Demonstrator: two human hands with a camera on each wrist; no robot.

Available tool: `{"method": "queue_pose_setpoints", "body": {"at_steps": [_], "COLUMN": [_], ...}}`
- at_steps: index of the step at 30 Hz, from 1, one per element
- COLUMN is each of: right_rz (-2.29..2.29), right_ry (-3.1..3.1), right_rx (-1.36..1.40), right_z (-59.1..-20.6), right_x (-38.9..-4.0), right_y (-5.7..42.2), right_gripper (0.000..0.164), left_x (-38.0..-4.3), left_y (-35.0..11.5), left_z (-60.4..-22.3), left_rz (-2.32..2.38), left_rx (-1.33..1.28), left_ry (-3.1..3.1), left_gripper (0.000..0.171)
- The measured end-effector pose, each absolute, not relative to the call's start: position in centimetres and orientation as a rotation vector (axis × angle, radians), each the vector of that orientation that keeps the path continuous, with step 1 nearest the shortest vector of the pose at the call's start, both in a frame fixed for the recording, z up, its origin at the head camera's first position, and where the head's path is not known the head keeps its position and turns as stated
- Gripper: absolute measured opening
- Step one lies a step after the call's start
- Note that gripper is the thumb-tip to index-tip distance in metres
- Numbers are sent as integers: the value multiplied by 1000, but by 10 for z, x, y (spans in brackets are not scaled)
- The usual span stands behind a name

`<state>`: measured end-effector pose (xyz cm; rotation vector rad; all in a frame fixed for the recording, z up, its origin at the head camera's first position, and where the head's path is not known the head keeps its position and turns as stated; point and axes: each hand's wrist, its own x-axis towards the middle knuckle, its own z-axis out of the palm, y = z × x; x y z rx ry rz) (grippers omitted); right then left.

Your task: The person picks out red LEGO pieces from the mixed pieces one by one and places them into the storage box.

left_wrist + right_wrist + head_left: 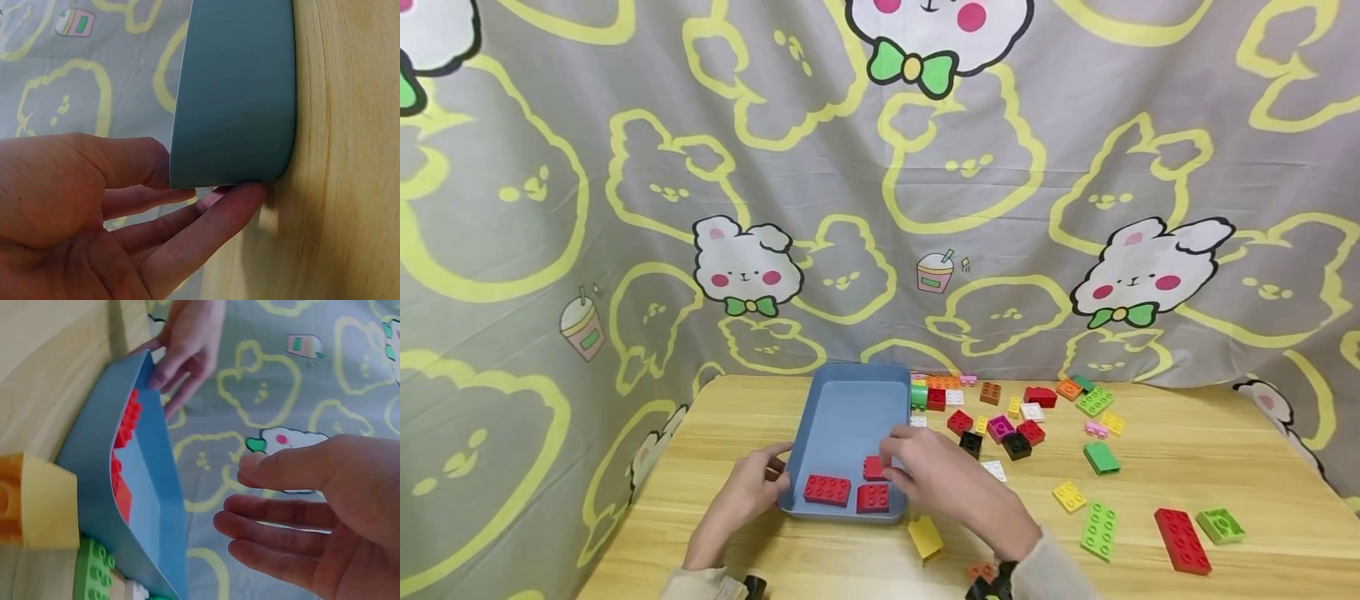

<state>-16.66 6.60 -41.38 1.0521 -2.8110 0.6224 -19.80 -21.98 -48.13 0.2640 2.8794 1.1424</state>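
Observation:
A shallow blue-grey tray point(857, 385) holds a long red building brick point(827, 490) and two smaller ones, a red brick point(873, 499) at the near right corner and a red brick point(873, 468) just behind it. My left hand point(748, 483) grips the tray's near left corner, thumb at the rim and fingertips on the outer wall point(234, 94). Over the tray's right side hovers my right hand point(936, 475), overlapping the rear small brick in the head view. The right wrist view shows its fingers point(275, 528) loosely extended, holding nothing.
Beside the tray's near right corner stands a yellow brick point(925, 539). Many coloured bricks lie scattered to the right, among them a green brick point(1101, 457), a lime brick point(1099, 530) and a long red brick point(1182, 541). A patterned curtain point(850, 183) hangs behind the table point(722, 417).

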Motion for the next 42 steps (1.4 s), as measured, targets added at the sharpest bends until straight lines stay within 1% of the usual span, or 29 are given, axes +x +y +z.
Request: {"method": "queue_pose_setpoints", "body": {"at_steps": [9,17,22,29,33,37,42], "right_rz": [727,707,731,757,792,831,857], "right_ry": [-2763,-2690,-2726,-2814,-2771,-2700,-2682], "right_rx": [845,726,612,468,450,439,360], "right_z": [-410,-408,-401,-400,-413,-437,-462], "right_x": [-152,-155,-151,-147,-157,-172,-185], "right_y": [113,144,168,202,214,221,229], "right_gripper": [12,13,14,25,25,24,26], "left_x": [-197,-198,-197,-198,-199,-198,-198], "left_y": [-220,-220,-220,-220,-221,-221,-220], "left_z": [-483,-484,-484,-484,-484,-483,-483], "left_rz": [1146,1156,1146,1129,1141,1147,1144], "left_rx": [278,260,231,234,221,210,221], "left_ry": [2884,2873,2869,2870,2862,2850,2845], "left_gripper": [47,47,48,48,49,49,49]}}
